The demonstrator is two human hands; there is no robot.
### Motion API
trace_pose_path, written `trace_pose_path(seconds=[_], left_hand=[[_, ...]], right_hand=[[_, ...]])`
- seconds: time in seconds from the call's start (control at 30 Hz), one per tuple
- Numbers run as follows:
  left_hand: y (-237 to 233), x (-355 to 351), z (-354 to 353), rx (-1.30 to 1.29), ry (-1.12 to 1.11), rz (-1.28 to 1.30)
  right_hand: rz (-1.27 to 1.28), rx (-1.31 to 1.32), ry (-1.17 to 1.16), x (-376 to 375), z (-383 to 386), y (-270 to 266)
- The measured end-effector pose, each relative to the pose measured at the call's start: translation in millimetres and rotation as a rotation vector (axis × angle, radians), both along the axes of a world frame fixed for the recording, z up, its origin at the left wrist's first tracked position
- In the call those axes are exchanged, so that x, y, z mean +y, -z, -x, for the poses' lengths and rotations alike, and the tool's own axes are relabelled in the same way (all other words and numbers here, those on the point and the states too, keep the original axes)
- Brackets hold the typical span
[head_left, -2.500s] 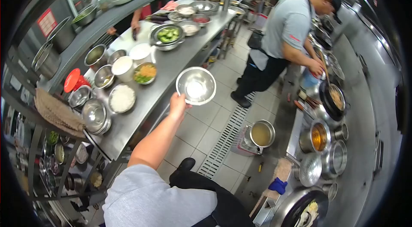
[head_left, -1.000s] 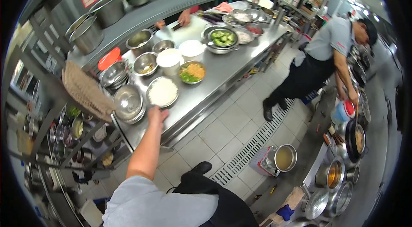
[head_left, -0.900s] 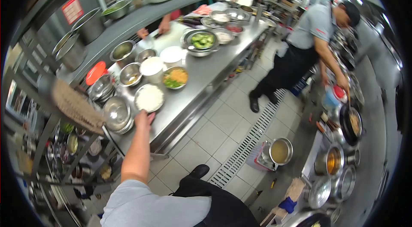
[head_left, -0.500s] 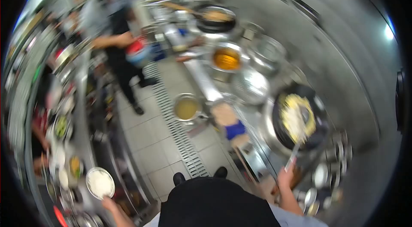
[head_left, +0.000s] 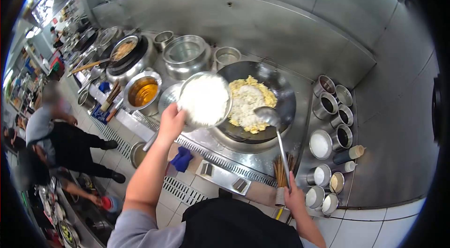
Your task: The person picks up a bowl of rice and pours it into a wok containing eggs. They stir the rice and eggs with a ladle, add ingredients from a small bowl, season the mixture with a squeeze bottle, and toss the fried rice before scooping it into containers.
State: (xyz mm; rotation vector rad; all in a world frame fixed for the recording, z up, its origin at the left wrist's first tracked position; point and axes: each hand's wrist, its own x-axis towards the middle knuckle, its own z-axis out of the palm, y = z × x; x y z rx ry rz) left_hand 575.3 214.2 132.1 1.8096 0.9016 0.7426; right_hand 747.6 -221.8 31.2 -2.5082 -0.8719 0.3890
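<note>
My left hand (head_left: 172, 121) grips the rim of a metal bowl filled with white rice (head_left: 204, 100), held up at the near left side of the wok. The black wok (head_left: 282, 86) sits on the stove with rice (head_left: 248, 105) and yellow scrambled egg (head_left: 255, 127) in it. My right hand (head_left: 294, 197) is closed round the handle of a metal ladle (head_left: 268, 116), whose bowl rests on the right part of the food.
Seasoning pots (head_left: 320, 144) and squeeze bottles (head_left: 349, 154) stand right of the wok. Left are a pot of orange liquid (head_left: 143, 92), a lidded pot (head_left: 186, 51) and a strainer over another wok (head_left: 124, 50). Co-workers (head_left: 70, 135) stand at far left. A bamboo brush (head_left: 281, 173) is near my right hand.
My view has turned toward the stove. The rice bowl in my left hand has come from the left counter side to beside the wok. The ladle remains in my right hand, over the wok.
</note>
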Motion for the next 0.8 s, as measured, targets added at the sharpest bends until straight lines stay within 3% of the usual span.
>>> trace_pose_path(seconds=[0.07, 0.13, 0.2, 0.27, 0.3, 0.37, 0.4, 0.47, 0.53, 0.57, 0.6, 0.67, 0.73, 0.8], left_hand=[[-8, 15, -71, 0.266, 0.082, -0.518], [-4, -3, -133, 0.184, 0.166, -0.862], [25, -30, -181, 0.607, 0.309, -0.783], [88, -29, -211, 0.818, 0.632, -0.812], [94, -26, -225, 0.809, 0.629, -0.816], [93, -14, -247, 0.597, 0.615, -0.858], [63, -10, -245, 0.617, 0.562, -0.865], [29, 6, -234, 0.708, 0.545, -1.337], [-1, 7, -216, 0.533, 0.456, -1.314], [-4, 3, -203, 0.470, 0.465, -1.407], [22, 8, -197, 0.452, 0.525, -1.364], [2, -14, -160, 0.332, 0.554, -1.375], [4, 0, -145, 0.399, 0.259, -1.040], [11, 6, -114, 0.022, -0.056, -0.703]], right_hand=[[-0.046, -0.039, -0.047, -5, 8, -4], [-0.001, -0.015, -0.015, -10, 15, -7], [-0.075, -0.005, -0.030, -18, 19, -4], [-0.114, -0.015, -0.020, -22, 20, -6], [-0.086, -0.045, -0.032, -25, 18, -10], [-0.054, -0.071, -0.053, -30, 13, -19], [-0.030, -0.086, -0.059, -33, 12, -25], [-0.004, -0.105, -0.074, -35, 9, -31], [0.035, -0.129, -0.077, -30, 5, -36], [0.034, -0.134, -0.086, -25, 1, -41], [0.017, -0.142, -0.071, -15, -5, -49], [-0.005, -0.159, -0.123, 3, -15, -70], [0.079, -0.186, -0.097, 28, -26, -110], [-0.148, -0.074, -0.085, 39, -35, -138]])
